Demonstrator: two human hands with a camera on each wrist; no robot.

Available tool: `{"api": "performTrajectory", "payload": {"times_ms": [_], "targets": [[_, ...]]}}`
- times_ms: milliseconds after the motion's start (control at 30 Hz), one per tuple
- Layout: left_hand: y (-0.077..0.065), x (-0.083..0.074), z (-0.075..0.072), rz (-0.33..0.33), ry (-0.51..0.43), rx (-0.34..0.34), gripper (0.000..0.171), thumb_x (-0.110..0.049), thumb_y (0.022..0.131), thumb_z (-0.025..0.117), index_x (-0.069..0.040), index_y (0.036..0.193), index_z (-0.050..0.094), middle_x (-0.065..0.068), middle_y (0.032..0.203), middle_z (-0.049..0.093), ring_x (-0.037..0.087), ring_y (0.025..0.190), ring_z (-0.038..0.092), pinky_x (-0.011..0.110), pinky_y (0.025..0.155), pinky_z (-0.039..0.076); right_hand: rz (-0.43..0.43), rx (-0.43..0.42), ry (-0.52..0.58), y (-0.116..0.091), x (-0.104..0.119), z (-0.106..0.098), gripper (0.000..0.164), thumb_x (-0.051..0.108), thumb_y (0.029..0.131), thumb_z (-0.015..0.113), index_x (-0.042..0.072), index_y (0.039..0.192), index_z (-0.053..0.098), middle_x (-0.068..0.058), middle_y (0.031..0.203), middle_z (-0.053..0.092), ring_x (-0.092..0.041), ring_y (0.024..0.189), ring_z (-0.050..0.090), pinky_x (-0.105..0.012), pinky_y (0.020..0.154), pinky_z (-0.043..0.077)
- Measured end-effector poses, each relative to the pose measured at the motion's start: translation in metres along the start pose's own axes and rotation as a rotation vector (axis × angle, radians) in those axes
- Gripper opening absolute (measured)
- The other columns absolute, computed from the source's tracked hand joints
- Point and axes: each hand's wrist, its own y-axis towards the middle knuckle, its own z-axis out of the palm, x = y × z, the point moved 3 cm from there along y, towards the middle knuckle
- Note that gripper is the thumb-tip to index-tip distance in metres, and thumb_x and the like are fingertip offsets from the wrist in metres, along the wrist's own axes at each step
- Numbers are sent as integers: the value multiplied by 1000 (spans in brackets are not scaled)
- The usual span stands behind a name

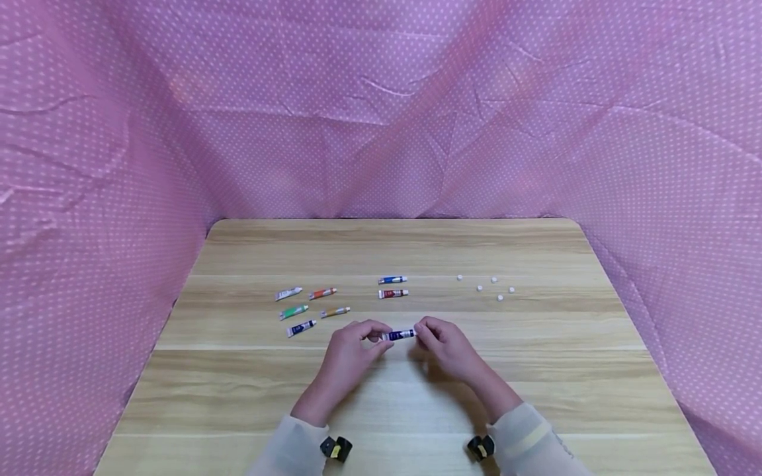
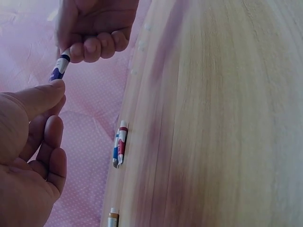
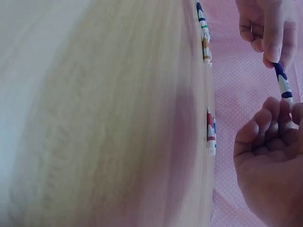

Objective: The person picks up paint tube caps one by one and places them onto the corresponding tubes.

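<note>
A small purple paint tube [image 1: 400, 335] is held above the table between both hands. My left hand [image 1: 352, 347] pinches its flat end between thumb and fingertips. At the white-capped end, my right hand [image 1: 445, 344] pinches with thumb and curled forefinger, which hide most of the cap. In the left wrist view, the purple tube's label [image 2: 59, 67] shows between the two hands. Just beyond the hands lie a red paint tube [image 1: 393, 293] and a blue paint tube [image 1: 392, 280], side by side on the wood.
Left of the hands lie a white tube [image 1: 288, 293], an orange tube [image 1: 323, 293], a green tube [image 1: 294, 312], a yellow-brown tube [image 1: 335, 312] and a dark blue tube [image 1: 301, 328]. Several small white caps [image 1: 479, 288] are scattered at right. Pink dotted cloth [image 1: 381, 152] surrounds the table.
</note>
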Motion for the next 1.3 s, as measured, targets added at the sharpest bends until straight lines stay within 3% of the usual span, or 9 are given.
{"api": "performTrajectory", "payload": {"times_ms": [167,467,667,767,933,1033,1167,1300], "targets": [[-2,-2,1,55,50,-5,18,-28,95,85,-32,112,81,-15,98,74,19,95,68,24,80,50,38,26,17,0,0,3,38,24,116,51,-6,96,63,1,70,49,-13,69,47,-27,66,42],[-2,-4,5,99,202,0,18,-31,97,83,-32,115,80,-17,103,78,6,96,62,28,87,50,77,61,25,0,-6,3,42,29,116,53,-6,94,61,1,71,48,-16,67,46,-26,62,40],[-1,-8,12,137,355,8,28,-30,102,79,-29,129,74,-9,116,82,13,101,67,39,97,50,104,13,40,-2,-5,7,45,28,115,54,-5,85,57,3,65,44,-13,63,43,-25,59,37],[0,-10,16,157,400,-3,30,-32,102,78,-29,131,71,-9,115,82,13,98,67,38,96,49,124,-30,38,-2,-7,7,47,28,115,53,-4,81,56,4,63,42,-13,61,41,-25,58,36],[1,-11,20,178,407,-11,24,-36,102,77,-28,124,72,-10,107,81,11,90,63,34,87,49,137,-76,40,-1,-8,6,51,31,116,53,-3,78,55,3,62,43,-14,60,41,-26,57,35],[2,-10,21,167,386,-9,22,-35,102,78,-27,122,73,-8,115,78,13,96,65,35,89,52,143,-83,60,-1,-9,6,50,29,116,53,-2,76,55,3,63,44,-14,60,41,-26,57,35],[7,-5,23,140,358,-14,22,-31,101,79,-25,122,74,-4,125,68,12,98,65,32,88,56,170,-58,102,0,-11,8,45,28,115,53,-2,83,61,1,68,49,-15,67,47,-27,65,40],[14,2,25,137,358,-5,22,-30,100,81,-25,121,75,-6,118,66,9,89,60,27,80,54,202,-15,139,0,-14,10,39,27,116,52,0,93,67,-1,74,56,-18,74,54,-30,74,46]]}}
